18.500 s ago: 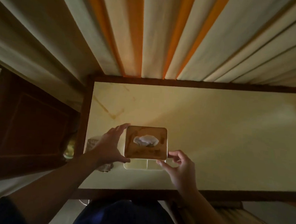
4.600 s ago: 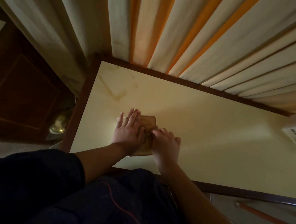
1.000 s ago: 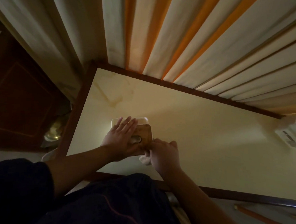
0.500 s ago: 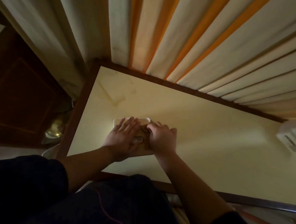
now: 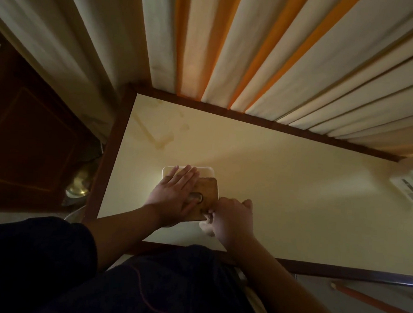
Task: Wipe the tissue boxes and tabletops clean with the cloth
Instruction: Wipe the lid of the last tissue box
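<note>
Tissue box [image 5: 208, 188] runs lengthwise away from the person under the flat, spread left hand [image 5: 174, 198]; right hand [image 5: 233, 221] beside it grips the cloth [image 5: 206, 225], another box [image 5: 411, 190] far right

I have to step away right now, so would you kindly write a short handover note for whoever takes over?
Left hand: flat on the wooden lid of the tissue box, fingers straight, steadying it.
Right hand: curled round a pale cloth at the box's near right corner.
The box stands near the left end of the cream tabletop; a second pale box sits at the far right edge.
Done: cannot judge how clean the box is.
Left: brownish stain marks remain near the far left corner; the tabletop and the second box are probably still to wipe.
</note>
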Motion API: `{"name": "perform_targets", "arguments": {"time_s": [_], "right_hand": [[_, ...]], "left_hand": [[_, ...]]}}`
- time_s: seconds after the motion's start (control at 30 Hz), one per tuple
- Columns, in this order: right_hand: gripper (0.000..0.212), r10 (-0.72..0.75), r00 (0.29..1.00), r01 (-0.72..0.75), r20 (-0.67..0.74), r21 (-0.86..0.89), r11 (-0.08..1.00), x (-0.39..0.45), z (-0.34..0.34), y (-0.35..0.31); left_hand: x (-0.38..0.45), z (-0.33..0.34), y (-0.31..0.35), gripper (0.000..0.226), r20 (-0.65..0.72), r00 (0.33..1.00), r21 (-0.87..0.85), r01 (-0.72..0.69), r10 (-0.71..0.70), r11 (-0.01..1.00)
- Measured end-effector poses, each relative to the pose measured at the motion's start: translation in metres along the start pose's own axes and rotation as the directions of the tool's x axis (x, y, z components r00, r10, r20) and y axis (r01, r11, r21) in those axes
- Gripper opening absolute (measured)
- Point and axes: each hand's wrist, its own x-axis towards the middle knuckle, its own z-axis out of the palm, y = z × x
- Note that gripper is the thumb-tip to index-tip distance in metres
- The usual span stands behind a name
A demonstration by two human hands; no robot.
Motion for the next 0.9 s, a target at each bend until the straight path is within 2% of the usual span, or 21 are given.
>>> {"name": "perform_targets", "arguments": {"time_s": [0.07,0.17,0.23,0.37,0.53,0.6,0.77,0.83,0.9], "right_hand": [[0.019,0.018,1.000,-0.018,-0.016,-0.023,1.000,0.014,-0.006,-0.003],[0.010,0.045,0.988,-0.039,-0.145,0.039,0.998,0.043,-0.004,-0.002],[0.016,0.054,0.971,-0.036,-0.232,0.083,0.996,0.057,0.001,-0.003],[0.007,0.063,0.917,-0.010,-0.393,0.135,0.991,0.051,0.022,-0.001],[0.022,0.032,0.930,0.015,-0.366,0.126,0.992,0.011,0.037,0.005],[0.017,0.015,0.932,0.030,-0.363,0.120,0.992,-0.006,0.039,0.006],[0.005,-0.006,0.987,0.023,-0.159,0.109,0.994,-0.022,0.028,0.009],[0.014,-0.022,0.999,0.024,-0.022,0.093,0.995,-0.013,0.011,0.007],[0.013,0.011,0.999,-0.012,0.031,0.034,0.999,0.001,-0.002,0.001]], "left_hand": [[0.000,0.000,-0.001,0.072,-0.025,1.000,0.002,-0.017,0.017,1.000],[-0.001,0.002,-0.001,0.070,-0.046,0.998,0.002,-0.031,0.031,1.000],[-0.001,0.002,-0.002,0.070,-0.044,0.999,-0.002,-0.032,0.032,0.999],[0.000,0.002,-0.002,0.071,-0.036,0.999,0.004,-0.028,0.028,1.000],[0.000,0.003,0.000,0.069,-0.059,0.998,0.014,-0.020,0.021,1.000],[0.000,0.002,0.002,0.069,-0.041,0.999,0.038,-0.004,0.005,0.999],[0.000,0.001,0.001,0.070,-0.041,0.999,0.047,0.000,0.001,0.999],[0.000,0.001,0.001,0.071,-0.049,0.999,0.040,-0.008,0.010,0.999],[0.001,0.002,0.000,0.071,-0.047,0.999,0.033,-0.013,0.015,0.999]]}}
